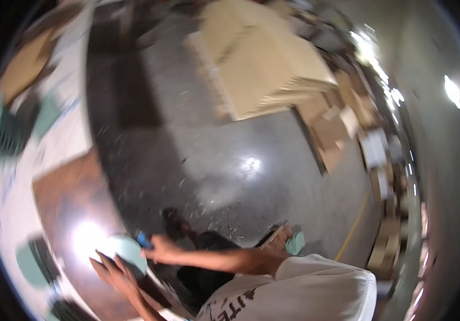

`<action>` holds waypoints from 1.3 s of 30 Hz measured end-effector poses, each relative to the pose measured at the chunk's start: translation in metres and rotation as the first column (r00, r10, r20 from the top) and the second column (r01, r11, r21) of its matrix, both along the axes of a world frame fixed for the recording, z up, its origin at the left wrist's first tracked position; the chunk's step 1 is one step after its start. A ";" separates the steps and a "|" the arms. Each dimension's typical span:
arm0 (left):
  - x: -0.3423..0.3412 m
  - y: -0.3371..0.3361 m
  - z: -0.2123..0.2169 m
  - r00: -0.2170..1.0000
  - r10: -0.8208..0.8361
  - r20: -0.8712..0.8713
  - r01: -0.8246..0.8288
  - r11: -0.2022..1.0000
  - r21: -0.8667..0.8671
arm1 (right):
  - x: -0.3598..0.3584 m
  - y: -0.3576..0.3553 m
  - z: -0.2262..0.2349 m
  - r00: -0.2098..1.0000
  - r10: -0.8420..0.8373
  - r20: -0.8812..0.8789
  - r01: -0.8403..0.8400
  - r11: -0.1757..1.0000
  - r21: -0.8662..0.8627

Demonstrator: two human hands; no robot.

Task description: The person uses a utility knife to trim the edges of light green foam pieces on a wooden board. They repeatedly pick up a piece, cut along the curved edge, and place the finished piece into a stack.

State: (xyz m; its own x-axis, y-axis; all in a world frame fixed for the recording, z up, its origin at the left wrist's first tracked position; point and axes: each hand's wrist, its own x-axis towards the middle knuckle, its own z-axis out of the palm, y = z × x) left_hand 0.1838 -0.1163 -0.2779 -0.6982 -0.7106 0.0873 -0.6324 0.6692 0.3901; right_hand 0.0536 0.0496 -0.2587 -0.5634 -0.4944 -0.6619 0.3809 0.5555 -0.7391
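A pale green round disc [128,252] rests at the edge of a brown board [72,190] on the white table, partly washed out by glare. My left hand [117,274] lies against its near side, fingers stretched out and apart. At the disc's right edge, my right hand [161,250] is closed around a small blue tool [144,239]. Blur hides the tool's exact kind, and whether its tip touches the disc cannot be told.
More green pieces stand left on the white table [69,136]: a stack [10,136] and a round one [33,263]. Flat cardboard sheets [262,64] are piled on the grey floor [203,166]. Boxes [385,243] line the right. Another green piece [295,243] lies low behind my arm.
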 end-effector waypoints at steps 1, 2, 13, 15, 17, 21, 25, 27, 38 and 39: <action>0.008 0.014 0.004 0.990 -0.057 0.126 0.070 0.992 -0.103 | 0.015 0.000 -0.013 0.992 0.019 -0.126 -0.012 0.998 0.057; 0.007 0.032 0.029 0.921 -0.007 0.390 0.017 1.000 -0.023 | 0.025 0.001 -0.013 0.984 0.010 -0.178 -0.004 0.999 0.031; 0.018 0.025 0.080 0.866 -0.449 -0.220 0.486 0.860 0.158 | 0.049 -0.018 0.091 1.000 -0.028 -0.004 0.023 0.868 -0.496; 0.007 0.014 0.088 0.896 -0.405 -0.183 0.437 0.876 0.203 | 0.052 -0.023 0.093 0.996 -0.068 0.049 0.084 0.836 -0.543; 0.001 0.011 0.096 0.908 -0.385 -0.167 0.416 0.879 0.233 | 0.053 -0.022 0.085 0.982 -0.148 0.118 0.187 0.857 -0.480; -0.004 0.010 0.100 0.933 -0.336 -0.132 0.360 0.888 0.284 | 0.053 0.020 0.053 0.923 -0.286 0.257 0.356 0.888 -0.291; 0.001 0.001 0.098 0.948 -0.304 -0.094 0.318 0.902 0.293 | 0.057 0.058 0.030 0.769 -0.384 0.511 0.550 0.805 -0.222; 0.004 -0.004 0.098 0.954 -0.290 -0.079 0.300 0.908 0.291 | 0.055 0.076 0.053 0.803 -0.348 0.485 0.488 0.851 -0.197; 0.015 -0.026 0.088 0.977 -0.193 0.086 0.162 0.945 0.286 | 0.071 0.089 0.028 0.867 -0.287 0.408 0.375 0.914 -0.153; 0.018 -0.031 0.089 0.981 -0.163 0.101 0.130 0.953 0.272 | 0.068 0.088 0.030 0.873 -0.275 0.402 0.361 0.919 -0.156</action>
